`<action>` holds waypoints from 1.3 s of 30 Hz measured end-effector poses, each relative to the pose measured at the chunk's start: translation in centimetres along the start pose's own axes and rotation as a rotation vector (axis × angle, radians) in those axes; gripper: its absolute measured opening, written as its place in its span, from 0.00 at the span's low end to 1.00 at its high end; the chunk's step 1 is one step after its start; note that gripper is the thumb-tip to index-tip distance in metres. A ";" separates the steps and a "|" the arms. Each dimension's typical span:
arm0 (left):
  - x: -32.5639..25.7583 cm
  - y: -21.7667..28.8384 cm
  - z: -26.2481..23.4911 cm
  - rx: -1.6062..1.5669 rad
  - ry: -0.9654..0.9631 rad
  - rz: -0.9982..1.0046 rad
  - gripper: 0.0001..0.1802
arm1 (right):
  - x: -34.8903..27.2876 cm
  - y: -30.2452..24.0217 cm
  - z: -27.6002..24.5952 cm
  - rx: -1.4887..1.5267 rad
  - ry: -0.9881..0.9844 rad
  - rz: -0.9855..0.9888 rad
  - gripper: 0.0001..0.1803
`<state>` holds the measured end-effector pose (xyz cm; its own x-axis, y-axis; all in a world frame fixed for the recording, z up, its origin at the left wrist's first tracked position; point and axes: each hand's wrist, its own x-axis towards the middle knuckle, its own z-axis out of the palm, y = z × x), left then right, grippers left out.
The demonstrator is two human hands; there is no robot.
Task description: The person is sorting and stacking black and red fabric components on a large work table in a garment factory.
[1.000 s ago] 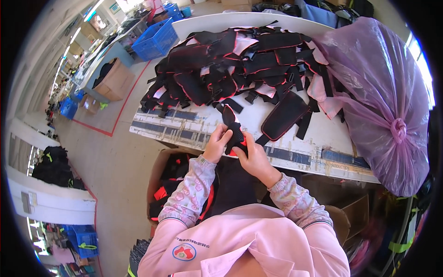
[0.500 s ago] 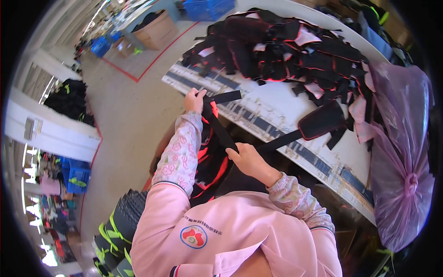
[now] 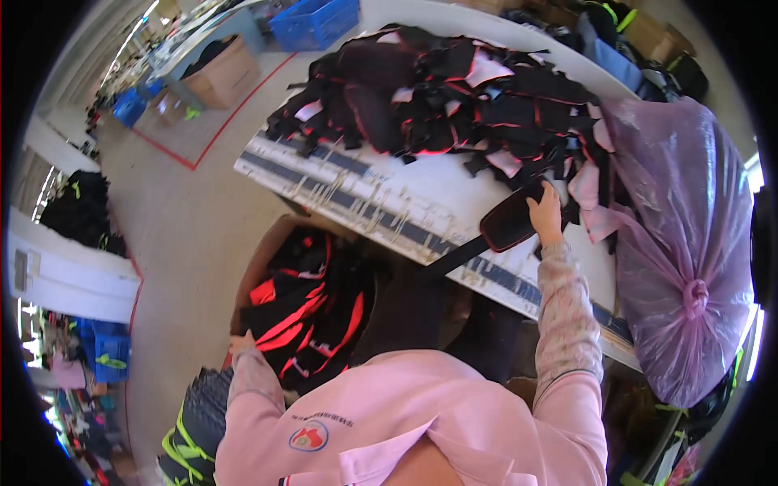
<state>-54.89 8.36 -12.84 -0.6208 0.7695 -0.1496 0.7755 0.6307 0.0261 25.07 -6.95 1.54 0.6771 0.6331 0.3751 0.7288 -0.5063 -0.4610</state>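
A black padded piece with red edging (image 3: 504,222) lies on the near edge of the white table, its long black strap (image 3: 454,257) hanging over that edge. My right hand (image 3: 548,212) is closed on the pad's right end, fingers over the top. Lower left, my left hand (image 3: 241,343) is beside an open carton (image 3: 253,271), close to the black and red strapped pieces (image 3: 304,312) inside it. Its fingers are small and partly hidden, so their grip does not show.
A heap of similar black pieces with red edging (image 3: 438,97) covers the far part of the table (image 3: 389,182). At the right hangs a knotted purple plastic bag (image 3: 681,259). A bundle of black pieces with lime ties (image 3: 194,421) stands at lower left.
The black strap stretched between both hands has left them. My left hand has dropped down to the carton. My right hand has moved up and right onto the pad on the table.
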 end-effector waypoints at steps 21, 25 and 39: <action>-43.6 34.4 -7.8 -0.331 -0.475 1.971 0.38 | -21.9 -8.6 -1.7 1.431 -0.359 0.809 0.08; -42.9 33.5 -7.7 -0.281 -0.395 2.026 0.30 | -20.7 -8.7 -4.9 0.250 -0.163 -0.024 0.12; -40.7 32.2 -4.5 -0.938 -0.704 1.556 0.09 | -16.4 -8.3 2.0 0.442 0.079 0.019 0.08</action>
<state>-5.15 -2.17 -1.45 0.7705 0.5975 0.2222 0.0686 -0.4242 0.9030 7.75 -11.95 -2.44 0.7082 0.5709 0.4153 0.6142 -0.2081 -0.7612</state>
